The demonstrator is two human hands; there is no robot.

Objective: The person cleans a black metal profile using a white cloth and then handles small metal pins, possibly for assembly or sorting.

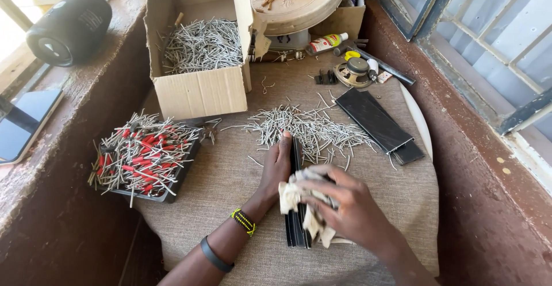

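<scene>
Left hand [276,168] flat, steadying the black strip stack [296,205], long axis toward the table's near edge; right hand [351,208] grips a cloth [293,197] across it.

black strip stack [295,228]: long, flat, lying lengthwise on the surface | cream rag [299,197]: crumpled, pressed on top of the stack's middle

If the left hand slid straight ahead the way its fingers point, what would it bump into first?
Probably the loose pile of grey metal pins on the cloth. The left hand points up the table along the black strip, and its fingertips already sit at the pile's near edge.
</scene>
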